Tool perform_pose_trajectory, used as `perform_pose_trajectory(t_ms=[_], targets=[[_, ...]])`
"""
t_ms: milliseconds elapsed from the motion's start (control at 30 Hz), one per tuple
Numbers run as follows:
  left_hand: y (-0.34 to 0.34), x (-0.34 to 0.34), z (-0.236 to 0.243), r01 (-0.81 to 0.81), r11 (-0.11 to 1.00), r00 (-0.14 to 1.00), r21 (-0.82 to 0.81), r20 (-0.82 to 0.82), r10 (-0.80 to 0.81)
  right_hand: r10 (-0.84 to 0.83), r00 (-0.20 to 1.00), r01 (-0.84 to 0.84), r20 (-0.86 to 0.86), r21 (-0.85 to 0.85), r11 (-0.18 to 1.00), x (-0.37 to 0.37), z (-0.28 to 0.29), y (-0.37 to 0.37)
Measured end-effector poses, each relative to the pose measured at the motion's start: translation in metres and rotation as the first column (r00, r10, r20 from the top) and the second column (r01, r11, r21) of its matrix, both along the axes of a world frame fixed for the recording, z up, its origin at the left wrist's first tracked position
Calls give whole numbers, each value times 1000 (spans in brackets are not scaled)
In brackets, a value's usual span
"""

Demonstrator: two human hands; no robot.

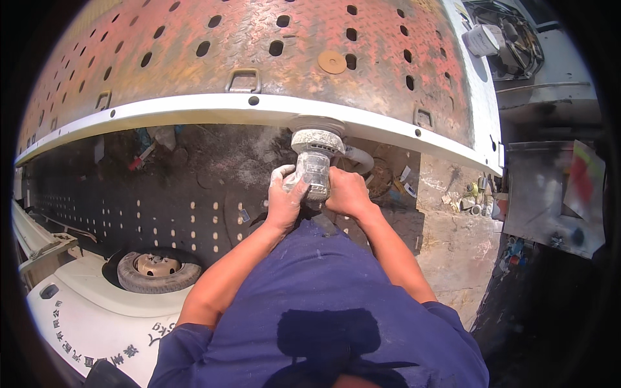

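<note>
Both of my hands grip a dusty orbital sander [315, 165] held in front of my body. Its round pad meets the outer face of the white side rail [213, 103] of a truck bed. My left hand [286, 197], whitened with dust on the fingers, wraps the left side of the sander's body. On the other side, my right hand [349, 192] closes around the body, close to where a pale hose [359, 158] comes off it. The fingers' far sides are hidden behind the tool.
Across the rail lies a worn red perforated metal bed [246, 48] with a tan sanding disc [332, 62] on it. A white bucket [483, 41] stands at the far right. A white vehicle [90, 310] with a wheel [158, 270] is at lower left. Litter [475, 199] lies on the ground at right.
</note>
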State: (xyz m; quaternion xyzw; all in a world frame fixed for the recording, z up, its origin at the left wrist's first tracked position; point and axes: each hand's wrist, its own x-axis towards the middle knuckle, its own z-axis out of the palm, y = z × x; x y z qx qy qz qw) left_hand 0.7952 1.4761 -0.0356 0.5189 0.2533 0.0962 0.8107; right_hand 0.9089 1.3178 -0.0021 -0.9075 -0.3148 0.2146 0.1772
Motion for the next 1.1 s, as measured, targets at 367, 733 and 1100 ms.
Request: perform_pose_trajectory(t_ms=[367, 733, 1100], targets=[[-17, 10, -15, 114, 993, 993, -1, 19, -114, 10, 999, -10, 45, 1, 1000, 7, -14, -32], [96, -33, -4, -51, 998, 998, 34, -40, 52, 114, 993, -113, 24, -43, 993, -24, 5, 98], [201, -75, -9, -277, 961, 960, -5, -42, 276, 222, 975, -218, -33, 87, 972, -54, 4, 214]])
